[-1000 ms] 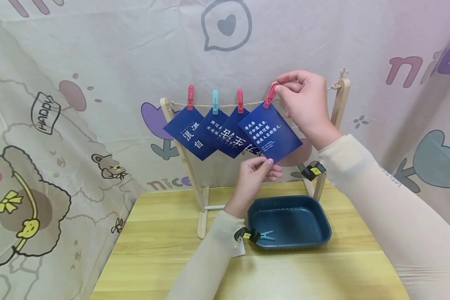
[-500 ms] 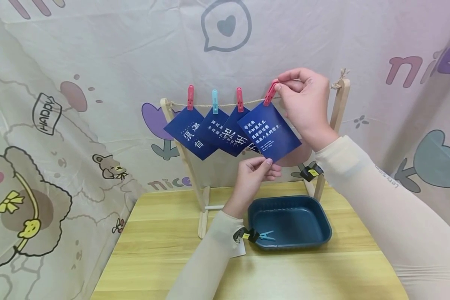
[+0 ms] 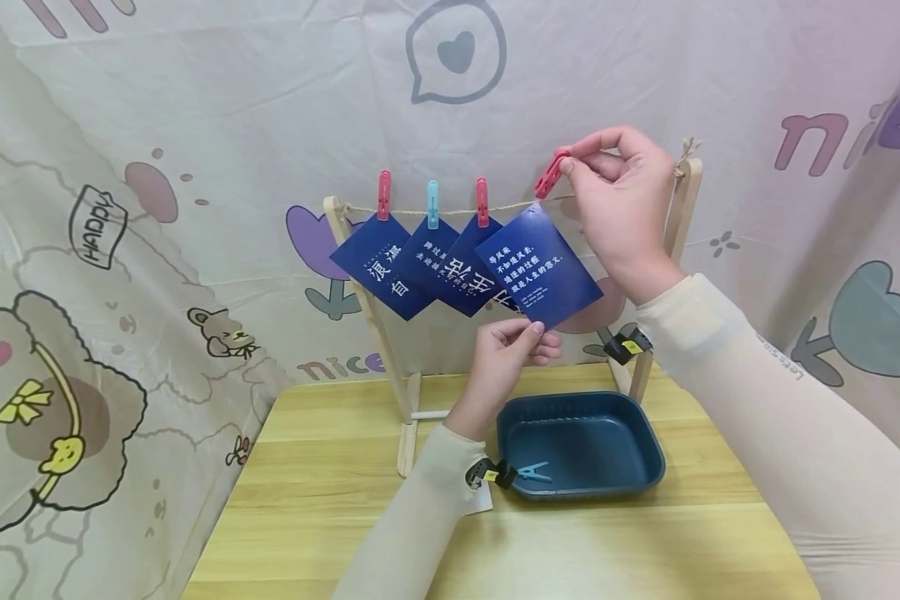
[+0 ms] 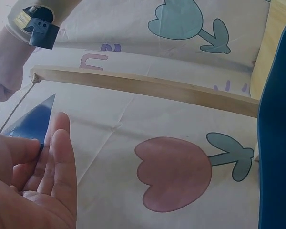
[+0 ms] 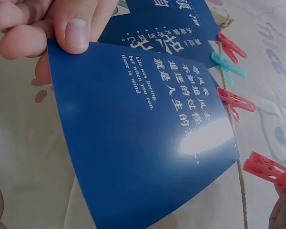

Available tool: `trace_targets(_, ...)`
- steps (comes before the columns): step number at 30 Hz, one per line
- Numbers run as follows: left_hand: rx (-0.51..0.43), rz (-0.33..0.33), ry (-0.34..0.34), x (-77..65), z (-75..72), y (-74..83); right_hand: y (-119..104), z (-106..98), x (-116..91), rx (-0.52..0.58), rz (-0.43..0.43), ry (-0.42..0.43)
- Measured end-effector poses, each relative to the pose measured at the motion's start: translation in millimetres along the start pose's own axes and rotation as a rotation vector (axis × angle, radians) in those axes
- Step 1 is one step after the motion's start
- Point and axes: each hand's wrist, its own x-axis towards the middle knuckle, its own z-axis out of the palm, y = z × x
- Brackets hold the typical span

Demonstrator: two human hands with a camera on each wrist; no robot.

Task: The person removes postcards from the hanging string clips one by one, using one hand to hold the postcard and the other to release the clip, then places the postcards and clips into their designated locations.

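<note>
A blue card with white writing [image 3: 538, 262] has its lower corner pinched between the thumb and fingers of my left hand [image 3: 501, 358]. My right hand [image 3: 624, 212] holds a red clothespin [image 3: 549, 175] just above the card's top corner. In the right wrist view, that clothespin [image 5: 266, 169] stands apart from the card [image 5: 128, 129], whose top corner lies right at the rope [image 5: 243, 195]. Further left, blue cards [image 3: 381, 267] hang from the rope on two red clothespins [image 3: 384, 196] and a light blue clothespin [image 3: 432, 205].
The rope is strung between the posts of a wooden frame [image 3: 686, 192] standing on the table [image 3: 307, 500]. Below my hands is a dark blue basin [image 3: 656, 467] with a light blue clothespin [image 3: 534, 472] in it. A white sheet [image 3: 482, 500] shows partly beneath my left forearm.
The red clothespin in my right hand has come off the card's top corner and moved slightly up and right. My left hand still pinches the card in nearly the same spot.
</note>
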Motion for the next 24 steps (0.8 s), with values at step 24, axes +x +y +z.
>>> trace_targets(24, 0.031, -0.053, -0.020, -12.1, -3.5, -8.2, 7, -18, -40, 0.095, -0.220, -0.052)
